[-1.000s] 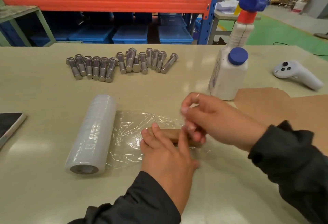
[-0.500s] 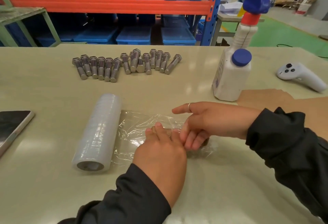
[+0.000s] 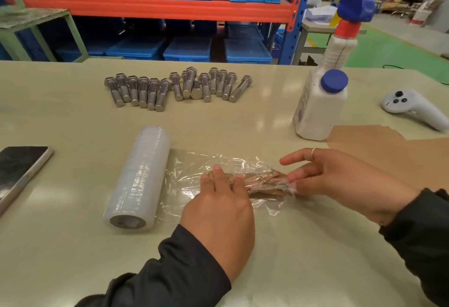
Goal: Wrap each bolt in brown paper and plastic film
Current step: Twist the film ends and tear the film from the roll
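A bolt wrapped in brown paper (image 3: 264,182) lies on a sheet of clear plastic film (image 3: 187,165) pulled from the film roll (image 3: 138,177). Crinkled film covers the bolt. My left hand (image 3: 218,207) rests flat on the bolt's left part, fingers straight and pressing down. My right hand (image 3: 340,180) touches the film at the bolt's right end with its fingertips, index finger stretched out; its thumb is hidden. Several bare steel bolts (image 3: 179,86) lie in a row at the far side of the table. Brown paper sheets (image 3: 388,156) lie to the right.
A white bottle with a blue cap (image 3: 318,109) and a spray bottle (image 3: 342,46) stand behind the paper. A white controller (image 3: 413,108) lies far right, a phone (image 3: 19,168) at the left edge. Blue crates fill racks beyond the table.
My right hand has slid right to the bolt's end, baring the wrapped bolt between my hands. Film now lies folded over it. My left hand still presses it.
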Motion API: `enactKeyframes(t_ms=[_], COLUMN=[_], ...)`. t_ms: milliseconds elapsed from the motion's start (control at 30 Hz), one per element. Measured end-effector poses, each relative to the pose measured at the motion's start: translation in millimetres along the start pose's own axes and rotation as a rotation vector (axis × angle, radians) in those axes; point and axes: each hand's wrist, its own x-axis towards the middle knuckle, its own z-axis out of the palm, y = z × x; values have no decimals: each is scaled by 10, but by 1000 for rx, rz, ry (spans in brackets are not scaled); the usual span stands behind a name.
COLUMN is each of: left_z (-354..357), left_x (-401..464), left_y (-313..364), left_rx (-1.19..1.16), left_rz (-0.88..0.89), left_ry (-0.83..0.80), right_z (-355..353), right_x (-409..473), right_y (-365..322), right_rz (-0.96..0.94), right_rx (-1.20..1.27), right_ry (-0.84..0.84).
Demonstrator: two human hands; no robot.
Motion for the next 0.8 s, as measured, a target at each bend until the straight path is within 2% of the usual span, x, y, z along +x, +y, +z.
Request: enactKeyframes(t_ms=[67, 133, 200, 233, 400, 467, 600, 633, 700, 800], left_z=[-52, -121, -12, 4, 9, 31, -64, -137, -174, -190], left_x=[-3, -22, -50, -66, -107, -106, -231, -266, -326, -343], left_y=[-71, -159, -267, -305, -433, -471, -566, -637, -846, -1086], left_rx=[-67, -258, -280, -305, -480, -413, -36, -28, -84, -108], left_rz=[0, -46, -40, -41, -143, -162, -129, -146, -178, -227], left_ry=[35, 28, 170, 166, 48, 46, 6, 48, 234, 237], right_z=[-15, 21, 112, 166, 522, 668, 813, 824, 834, 859], right_x=[-13, -12, 19, 50, 235, 297, 405, 430, 472, 516], right_y=[-27, -123, -259, -317, -569, -640, -759, -788, -850, -940], right_rz=[-92, -209, -319, -368, -592, -670, -742, -748, -748, -741], right_rx=[93, 153, 177, 175, -86, -186, -285, -308, -357, -405], right_ry=[47, 60, 29, 23, 36, 31, 11, 5, -14, -67])
